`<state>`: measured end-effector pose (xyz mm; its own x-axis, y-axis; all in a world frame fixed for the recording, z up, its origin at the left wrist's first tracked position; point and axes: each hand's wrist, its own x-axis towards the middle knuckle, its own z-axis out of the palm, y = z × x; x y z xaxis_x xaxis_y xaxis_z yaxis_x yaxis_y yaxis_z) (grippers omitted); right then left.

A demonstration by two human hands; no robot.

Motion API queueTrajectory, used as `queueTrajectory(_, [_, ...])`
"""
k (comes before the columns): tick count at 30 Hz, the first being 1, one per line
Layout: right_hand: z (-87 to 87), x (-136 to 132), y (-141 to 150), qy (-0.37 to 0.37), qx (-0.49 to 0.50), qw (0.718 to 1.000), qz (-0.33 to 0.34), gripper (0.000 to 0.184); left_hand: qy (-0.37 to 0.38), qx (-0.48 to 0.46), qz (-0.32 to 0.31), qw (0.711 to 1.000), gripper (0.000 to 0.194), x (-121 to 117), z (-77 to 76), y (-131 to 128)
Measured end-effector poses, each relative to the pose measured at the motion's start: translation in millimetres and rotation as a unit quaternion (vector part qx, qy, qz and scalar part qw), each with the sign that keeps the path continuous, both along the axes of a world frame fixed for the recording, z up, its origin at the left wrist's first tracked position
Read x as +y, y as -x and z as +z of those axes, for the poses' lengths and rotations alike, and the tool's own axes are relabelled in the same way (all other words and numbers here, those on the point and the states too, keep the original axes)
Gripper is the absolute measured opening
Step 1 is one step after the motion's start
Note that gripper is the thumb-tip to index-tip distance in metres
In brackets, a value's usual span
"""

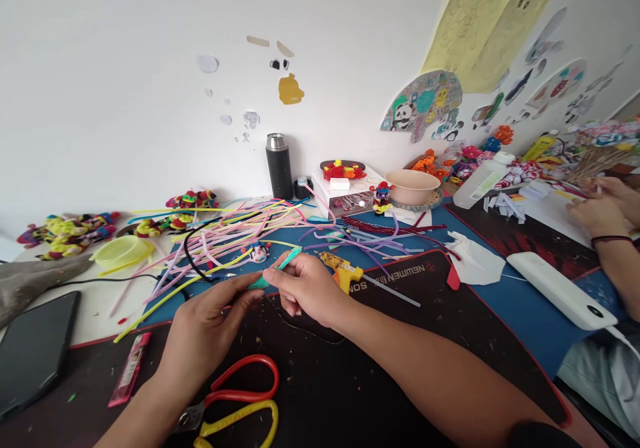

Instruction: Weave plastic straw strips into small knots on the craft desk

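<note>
Between my two hands is a short green pipe cleaner (288,259), gripped at both ends above the dark mat. My left hand (213,321) pinches its lower left end between thumb and fingers. Thumb and fingers of my right hand (305,288) close on it nearer the upper right end. Just beyond my right hand lies a yellow glue gun (346,273) with a clear glue stick (393,291) in its back. Scissors with one red and one yellow handle (243,398) rest below my hands, blades partly behind my left forearm. A small figure (259,253) sits behind my fingers.
Loose pipe cleaners (235,225) cover the back of the table. A black thermos (279,168) and a pink bowl (413,188) stand by the wall. At left lie a phone (40,351) and a pink box (129,370). Another person's hands (605,208) work at far right.
</note>
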<state>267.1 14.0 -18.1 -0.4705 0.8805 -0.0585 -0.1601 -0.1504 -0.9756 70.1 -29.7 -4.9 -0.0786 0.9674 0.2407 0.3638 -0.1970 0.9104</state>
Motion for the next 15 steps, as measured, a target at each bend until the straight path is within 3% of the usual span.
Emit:
queueTrajectory(5, [-3.0, 0.7, -0.2, 0.0, -0.017, 1.0, -0.006, 0.056, 0.025, -0.008, -0.011, 1.0, 0.033, 0.4, -2.6, 1.2])
queueTrajectory(12, [-6.1, 1.7, 0.3, -0.019, -0.037, 0.999, 0.014, 0.056, 0.011, 0.022, 0.0, 1.0, 0.02, 1.0, -2.9, 4.7])
queueTrajectory(15, [-3.9, 0.6, 0.0, -0.021, -0.047, 0.999, 0.014, 0.056, 0.017, 0.043, -0.012, 0.999, 0.006, 0.7, -1.4, 3.6])
